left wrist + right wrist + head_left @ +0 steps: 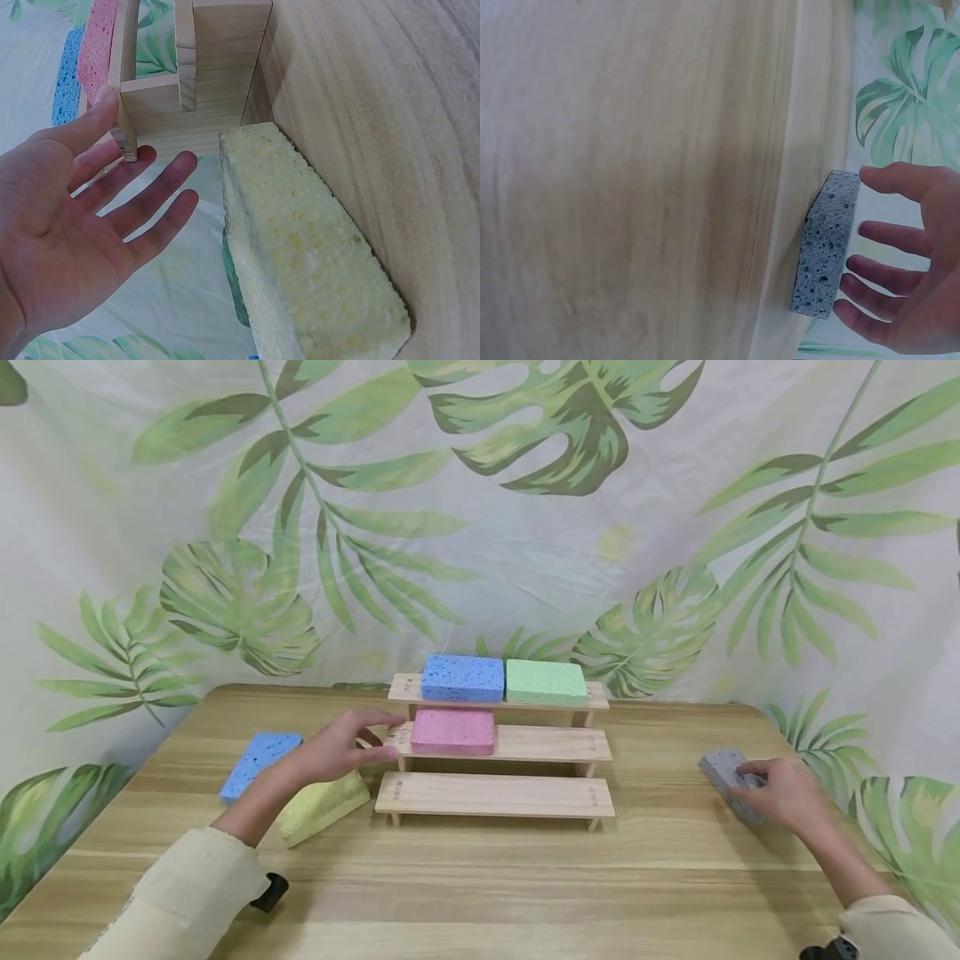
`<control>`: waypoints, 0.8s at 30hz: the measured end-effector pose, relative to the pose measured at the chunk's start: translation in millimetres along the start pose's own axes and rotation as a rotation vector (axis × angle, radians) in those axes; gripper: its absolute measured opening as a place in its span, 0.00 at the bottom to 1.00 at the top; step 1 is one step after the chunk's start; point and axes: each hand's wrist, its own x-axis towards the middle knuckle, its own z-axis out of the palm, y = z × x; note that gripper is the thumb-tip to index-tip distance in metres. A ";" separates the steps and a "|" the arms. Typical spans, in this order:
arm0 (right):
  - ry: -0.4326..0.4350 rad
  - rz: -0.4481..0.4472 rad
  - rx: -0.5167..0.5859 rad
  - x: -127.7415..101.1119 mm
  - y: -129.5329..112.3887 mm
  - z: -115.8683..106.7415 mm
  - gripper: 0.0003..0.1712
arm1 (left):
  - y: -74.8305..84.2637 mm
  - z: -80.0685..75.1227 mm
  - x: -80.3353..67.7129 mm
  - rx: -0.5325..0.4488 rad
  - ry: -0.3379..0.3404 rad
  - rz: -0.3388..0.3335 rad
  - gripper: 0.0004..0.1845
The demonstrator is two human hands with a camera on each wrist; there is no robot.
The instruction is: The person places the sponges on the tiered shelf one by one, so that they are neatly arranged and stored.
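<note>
Wooden table under everything, leaf-print cloth behind. At the centre, a three-tier wooden rack: blue sponge and green sponge side by side on the top step, pink sponge at the left of the middle step, lowest step bare. Left of the rack, a second blue sponge flat on the table and a yellow sponge tilted just beside it. At the right edge, the grey sponge, well apart from the rack.

Left hand spread, fingers straight, holding nothing, thumb tip at the end of the rack's middle step, above the yellow sponge. Right hand loosely spread over the grey sponge, fingertips at its top face, no clear grip yet.

Probably light, porous, soft and springy, hardly slippery and not fragile. Best taken across the two long sides, thumb opposite fingers, squeezed only gently.
</note>
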 end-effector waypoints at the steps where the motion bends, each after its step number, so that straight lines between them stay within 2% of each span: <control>1: -0.008 -0.004 -0.005 0.3 0.8 0.6 0.27 | -0.2 0.0 0.1 -0.001 -0.001 -0.005 0.28; 8: -0.049 -0.046 0.023 1.0 -3.4 4.7 0.27 | 1.9 -0.1 0.7 -0.011 -0.002 -0.001 0.27; 15: -0.055 -0.126 0.130 -0.9 -11.3 9.6 0.26 | 5.1 -0.8 0.5 -0.018 0.000 0.001 0.26; 24: -0.181 -0.053 0.107 2.9 -4.6 4.2 0.37 | 5.4 0.2 0.9 -0.028 0.001 -0.008 0.27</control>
